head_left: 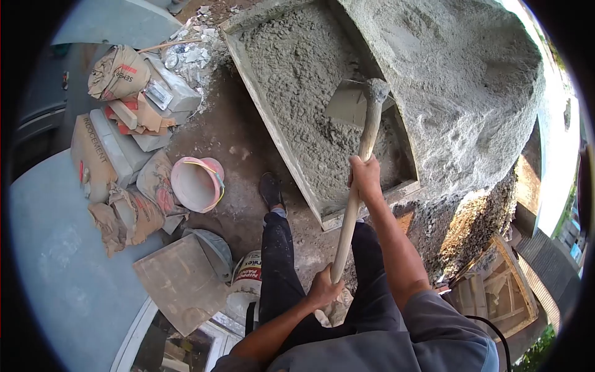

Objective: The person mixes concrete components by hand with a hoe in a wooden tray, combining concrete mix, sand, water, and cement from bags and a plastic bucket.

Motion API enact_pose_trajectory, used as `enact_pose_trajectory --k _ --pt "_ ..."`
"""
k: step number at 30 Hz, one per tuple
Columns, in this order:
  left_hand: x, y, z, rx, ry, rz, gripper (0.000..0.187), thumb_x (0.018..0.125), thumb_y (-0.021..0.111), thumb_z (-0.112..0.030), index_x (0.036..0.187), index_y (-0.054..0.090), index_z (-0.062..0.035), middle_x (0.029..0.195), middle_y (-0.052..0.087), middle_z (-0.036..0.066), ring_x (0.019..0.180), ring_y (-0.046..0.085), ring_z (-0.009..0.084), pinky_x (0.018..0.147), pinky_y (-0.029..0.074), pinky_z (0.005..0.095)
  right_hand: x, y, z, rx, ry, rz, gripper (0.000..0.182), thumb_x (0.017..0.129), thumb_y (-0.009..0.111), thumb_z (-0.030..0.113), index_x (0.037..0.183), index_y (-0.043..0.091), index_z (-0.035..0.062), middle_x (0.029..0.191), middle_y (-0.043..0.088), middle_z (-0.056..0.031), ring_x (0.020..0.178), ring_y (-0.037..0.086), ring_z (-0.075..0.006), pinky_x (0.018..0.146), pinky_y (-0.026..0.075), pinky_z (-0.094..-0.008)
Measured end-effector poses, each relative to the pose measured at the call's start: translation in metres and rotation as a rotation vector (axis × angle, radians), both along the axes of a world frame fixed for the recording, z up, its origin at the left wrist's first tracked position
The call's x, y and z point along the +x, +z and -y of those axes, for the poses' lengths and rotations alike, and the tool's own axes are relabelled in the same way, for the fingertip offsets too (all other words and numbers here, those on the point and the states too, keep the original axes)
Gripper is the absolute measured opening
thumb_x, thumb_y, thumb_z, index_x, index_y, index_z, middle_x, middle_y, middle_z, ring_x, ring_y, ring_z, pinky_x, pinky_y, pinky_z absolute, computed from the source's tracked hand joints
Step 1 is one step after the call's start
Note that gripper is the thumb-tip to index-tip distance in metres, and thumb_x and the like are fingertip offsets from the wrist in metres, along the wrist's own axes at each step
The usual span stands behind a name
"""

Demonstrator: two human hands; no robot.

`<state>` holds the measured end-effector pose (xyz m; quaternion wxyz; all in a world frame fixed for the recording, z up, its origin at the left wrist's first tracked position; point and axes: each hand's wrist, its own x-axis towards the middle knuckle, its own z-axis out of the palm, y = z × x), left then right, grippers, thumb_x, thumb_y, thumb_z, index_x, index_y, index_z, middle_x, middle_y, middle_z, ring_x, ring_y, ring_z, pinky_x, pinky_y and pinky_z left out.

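Both my hands are wrapped round the wooden handle of a hoe. My left hand grips it low, near the handle's end by my thighs. Farther up the shaft, my right hand is closed round it. The hoe's broad metal blade reaches over the wet grey mortar, its lower edge right at the mix. A shallow wooden-sided mixing trough holds the mortar, its near corner in front of my legs.
A large heap of grey sand borders the trough on the right. A pink bucket stands left of my foot. Torn cement bags and blocks lie farther left. Near my left leg is a paint bucket; a wooden-framed screen sits at right.
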<state>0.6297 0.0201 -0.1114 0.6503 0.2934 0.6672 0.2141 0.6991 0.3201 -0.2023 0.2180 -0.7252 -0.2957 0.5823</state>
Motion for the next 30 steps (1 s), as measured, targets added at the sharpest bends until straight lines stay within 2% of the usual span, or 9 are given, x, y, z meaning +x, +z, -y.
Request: enact_pose_trajectory --k 4,7,11,16,17,22,24,28,30 --pt "-0.006 -0.015 -0.028 -0.199 -0.094 -0.032 0.032 0.081 0.068 -0.016 0.108 0.063 0.0013 0.083 0.07 0.024 0.09 0.072 0.0416 0.077 0.055 0.0475 0.009 -0.104 0.014 -0.233 -0.013 0.057 0.021 0.09 0.067 0.016 0.089 0.055 -0.0019 0.064 0.059 -0.0097 0.047 0.059 -0.0192 0.04 0.05 -0.0374" --pt "0.004 0.003 -0.11 -0.247 -0.172 -0.056 0.026 0.076 0.063 -0.013 0.096 0.066 0.0039 0.082 0.07 0.026 0.081 0.073 0.0399 0.074 0.055 0.0455 0.038 -0.132 -0.008 -0.395 0.105 0.053 0.029 0.091 0.068 0.023 0.093 0.062 -0.0051 0.072 0.065 -0.0129 0.052 0.064 -0.023 0.045 0.055 -0.0394" --pt "0.006 0.022 -0.161 -0.278 -0.168 -0.09 0.029 0.073 0.06 -0.012 0.09 0.068 0.0096 0.074 0.069 0.025 0.069 0.073 0.0358 0.06 0.056 0.0441 0.07 -0.036 0.005 -0.368 0.445 0.092 0.046 0.095 0.065 0.042 0.109 0.067 -0.0015 0.077 0.069 -0.0132 0.058 0.069 -0.0249 0.051 0.06 -0.0367" --pt "0.008 0.007 -0.15 -0.245 -0.24 -0.192 0.041 0.077 0.065 -0.02 0.106 0.065 0.0093 0.084 0.072 0.025 0.066 0.073 0.0331 0.059 0.057 0.0413 0.193 0.063 0.071 -0.15 0.495 0.18 0.036 0.098 0.064 0.033 0.108 0.067 -0.0013 0.076 0.069 -0.016 0.056 0.067 -0.0229 0.049 0.058 -0.0358" --pt "0.007 0.004 -0.146 -0.15 -0.311 -0.344 0.053 0.079 0.067 -0.025 0.118 0.059 0.0095 0.089 0.072 0.024 0.072 0.074 0.032 0.059 0.058 0.0406 0.223 0.077 0.08 -0.187 0.431 0.201 0.034 0.098 0.064 0.032 0.109 0.066 -0.0009 0.075 0.068 -0.0162 0.055 0.067 -0.0229 0.048 0.058 -0.0366" --pt "-0.016 0.032 -0.143 -0.167 -0.36 -0.242 0.082 0.076 0.08 -0.044 0.131 0.05 0.0096 0.093 0.072 0.021 0.075 0.073 0.028 0.059 0.057 0.0392 0.369 0.123 0.178 -0.405 0.062 0.26 0.027 0.098 0.061 0.027 0.109 0.062 0.0024 0.074 0.066 -0.0178 0.053 0.065 -0.0276 0.045 0.056 -0.0419" --pt "-0.03 0.048 -0.141 -0.14 -0.39 -0.239 0.086 0.075 0.082 -0.047 0.132 0.05 0.0088 0.093 0.072 0.019 0.072 0.072 0.0249 0.057 0.056 0.0377 0.425 0.108 0.227 -0.49 -0.091 0.258 0.03 0.097 0.062 0.029 0.109 0.062 0.0022 0.077 0.066 -0.0195 0.055 0.065 -0.03 0.048 0.057 -0.0448" --pt "-0.078 0.07 -0.138 -0.055 -0.235 -0.281 0.058 0.085 0.079 -0.037 0.122 0.058 0.0023 0.086 0.069 0.009 0.065 0.065 0.0154 0.053 0.053 0.0323 0.442 0.119 0.276 -0.544 -0.166 0.221 0.034 0.094 0.063 0.031 0.111 0.063 0.0025 0.08 0.066 -0.0195 0.06 0.066 -0.0312 0.053 0.058 -0.0477" --pt "-0.116 0.076 -0.128 -0.011 -0.01 -0.221 0.041 0.09 0.075 -0.031 0.114 0.062 -0.0006 0.083 0.068 0.007 0.065 0.065 0.0145 0.055 0.054 0.0314 0.42 0.126 0.294 -0.507 -0.193 0.173 0.036 0.093 0.063 0.033 0.112 0.063 0.0024 0.081 0.067 -0.0189 0.063 0.067 -0.0309 0.055 0.059 -0.0481"
